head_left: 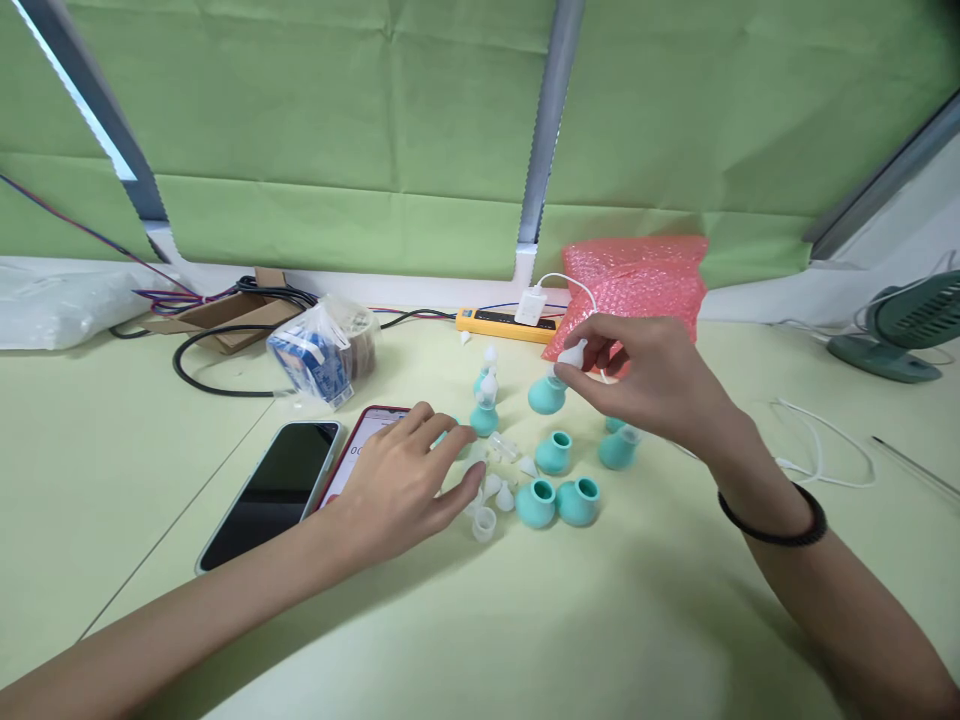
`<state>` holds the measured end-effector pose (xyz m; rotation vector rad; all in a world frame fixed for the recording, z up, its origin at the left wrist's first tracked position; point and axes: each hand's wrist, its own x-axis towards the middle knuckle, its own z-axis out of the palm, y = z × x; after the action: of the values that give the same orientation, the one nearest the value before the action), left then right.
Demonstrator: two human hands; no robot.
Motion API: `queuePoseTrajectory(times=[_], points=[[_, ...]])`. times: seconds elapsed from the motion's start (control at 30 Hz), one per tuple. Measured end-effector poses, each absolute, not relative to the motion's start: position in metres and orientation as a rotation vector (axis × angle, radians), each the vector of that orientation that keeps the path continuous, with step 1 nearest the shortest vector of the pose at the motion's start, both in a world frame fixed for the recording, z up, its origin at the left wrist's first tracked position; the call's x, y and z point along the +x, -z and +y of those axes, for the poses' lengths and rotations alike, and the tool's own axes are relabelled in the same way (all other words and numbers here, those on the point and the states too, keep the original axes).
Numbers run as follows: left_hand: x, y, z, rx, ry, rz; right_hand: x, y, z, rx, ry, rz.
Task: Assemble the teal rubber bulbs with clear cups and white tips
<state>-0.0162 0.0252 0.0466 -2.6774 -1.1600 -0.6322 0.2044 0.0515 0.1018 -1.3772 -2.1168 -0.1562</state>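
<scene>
My right hand [649,370] pinches a white pointed nozzle tip [573,354] between thumb and fingers. Directly below it is a teal rubber bulb [547,396]; whether the two are joined I cannot tell. My left hand [405,478], fingers apart, hovers beside loose white tips [505,497] and a clear ring-shaped piece [484,524]. Several teal bulbs with open necks, such as this front one [536,503], stand close by. Farther back, a teal bulb [484,418] carries a white tip. Another bulb [618,448] with a clear collar sits below my right wrist.
Left of my left hand lie a dark-screened phone [274,500] and a red-edged phone [367,430]. Behind are a plastic-wrapped blue box [311,360], a yellow power strip [499,325] and a pink bubble-wrap bag [637,285]. A green fan [892,345] and white cable [821,475] are at right.
</scene>
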Motion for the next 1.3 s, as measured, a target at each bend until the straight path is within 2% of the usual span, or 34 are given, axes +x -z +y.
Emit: queuePoseTrajectory(times=[0.17,0.37,0.87,1.3], points=[[-0.016,-0.06,0.012,-2.912,1.024,-1.071,0.185,-0.109,0.017,-0.968,-0.14,-2.191],[-0.018,-0.07,-0.004,-3.223,1.121,-1.102,0.171,-0.105,-0.006,-0.771,-0.364,-2.239],[-0.017,-0.066,-0.005,-3.084,1.31,-0.778,0.172,-0.108,-0.008,-0.722,-0.452,-2.312],[-0.02,-0.077,-0.006,-3.181,1.198,-0.824,0.175,-0.114,-0.011,-0.767,-0.496,-2.349]])
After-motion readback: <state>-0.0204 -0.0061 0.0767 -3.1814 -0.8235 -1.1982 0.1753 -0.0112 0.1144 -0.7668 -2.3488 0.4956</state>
